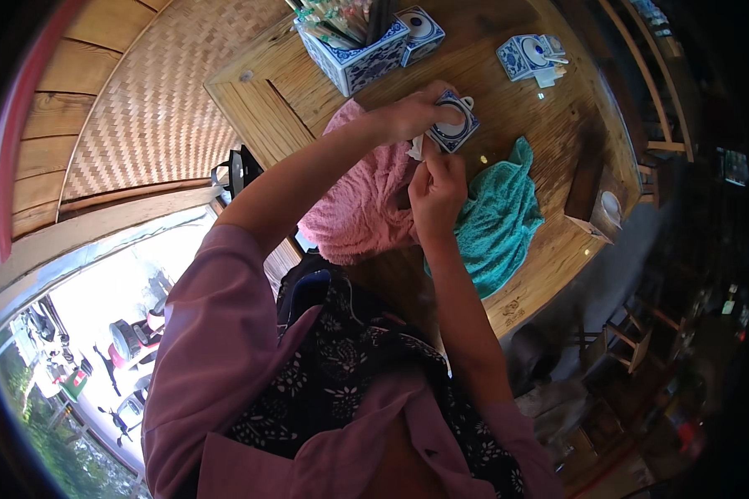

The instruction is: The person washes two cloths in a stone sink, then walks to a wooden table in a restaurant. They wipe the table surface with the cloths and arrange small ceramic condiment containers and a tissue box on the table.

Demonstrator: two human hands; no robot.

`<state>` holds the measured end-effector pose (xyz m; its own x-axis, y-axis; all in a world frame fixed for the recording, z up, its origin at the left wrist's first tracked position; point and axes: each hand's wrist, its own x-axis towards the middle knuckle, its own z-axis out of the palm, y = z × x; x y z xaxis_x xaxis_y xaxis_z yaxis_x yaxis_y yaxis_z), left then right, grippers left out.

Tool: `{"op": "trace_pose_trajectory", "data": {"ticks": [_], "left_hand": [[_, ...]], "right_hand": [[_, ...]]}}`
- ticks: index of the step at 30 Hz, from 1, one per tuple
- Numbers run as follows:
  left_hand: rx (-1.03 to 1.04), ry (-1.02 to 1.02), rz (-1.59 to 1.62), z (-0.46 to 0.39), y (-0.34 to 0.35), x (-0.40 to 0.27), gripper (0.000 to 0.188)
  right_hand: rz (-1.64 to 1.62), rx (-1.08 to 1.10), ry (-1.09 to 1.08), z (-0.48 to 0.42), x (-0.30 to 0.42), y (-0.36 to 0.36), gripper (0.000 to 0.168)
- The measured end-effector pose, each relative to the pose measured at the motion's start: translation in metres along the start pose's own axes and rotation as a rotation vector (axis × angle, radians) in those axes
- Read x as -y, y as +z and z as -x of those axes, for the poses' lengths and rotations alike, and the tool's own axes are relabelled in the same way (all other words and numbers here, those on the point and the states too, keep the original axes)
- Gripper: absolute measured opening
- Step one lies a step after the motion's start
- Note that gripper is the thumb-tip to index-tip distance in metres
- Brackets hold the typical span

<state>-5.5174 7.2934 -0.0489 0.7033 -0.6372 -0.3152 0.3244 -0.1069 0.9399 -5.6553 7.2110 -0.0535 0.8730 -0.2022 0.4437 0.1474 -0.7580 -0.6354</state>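
Note:
My left hand (419, 112) holds a small square blue-and-white porcelain jar (453, 125), thumb across its round lid. A small white handle or loop shows at the jar's far corner. My right hand (438, 190) has curled fingers, with the index finger reaching the jar's near edge. Beside that fingertip is a crumpled white piece (416, 148), perhaps tissue; whether the right hand grips it is unclear. Beneath my left forearm lies a fluffy pink towel (362, 206) on the wooden table (571, 249). A teal towel (502, 218) lies bunched to the right of my right hand.
A porcelain holder (374, 65) full of wrapped chopsticks stands at the far left, a lidded porcelain box (423, 36) beside it. Farther right sits a porcelain condiment set (530, 56) with a small spoon. A wooden box (590, 193) is near the right edge. Wooden chairs (627, 340) stand beyond.

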Motion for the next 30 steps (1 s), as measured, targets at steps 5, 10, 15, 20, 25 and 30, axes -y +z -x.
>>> {"op": "trace_pose_trajectory", "data": {"ticks": [5, 10, 15, 20, 25, 30], "left_hand": [[-0.010, 0.013, 0.065, 0.001, 0.001, 0.001, 0.061], [-0.028, 0.040, 0.018, 0.001, 0.002, 0.000, 0.057], [-0.017, 0.039, 0.004, 0.006, 0.003, -0.002, 0.055], [-0.060, 0.078, 0.014, 0.005, 0.007, -0.003, 0.064], [-0.122, 0.090, -0.072, -0.010, 0.003, 0.016, 0.062], [-0.032, 0.071, -0.054, -0.013, 0.000, 0.018, 0.075]], "right_hand": [[-0.035, -0.027, 0.089, 0.001, -0.004, 0.001, 0.041], [0.077, 0.075, 0.280, 0.019, -0.027, -0.016, 0.028], [-0.727, -0.243, 0.939, 0.024, -0.012, -0.041, 0.023], [-0.701, -0.213, 0.720, 0.016, -0.004, -0.014, 0.026], [-0.906, -0.311, 0.983, -0.003, 0.023, 0.005, 0.027], [-1.105, -0.346, 1.156, -0.011, 0.026, 0.016, 0.031]]}}
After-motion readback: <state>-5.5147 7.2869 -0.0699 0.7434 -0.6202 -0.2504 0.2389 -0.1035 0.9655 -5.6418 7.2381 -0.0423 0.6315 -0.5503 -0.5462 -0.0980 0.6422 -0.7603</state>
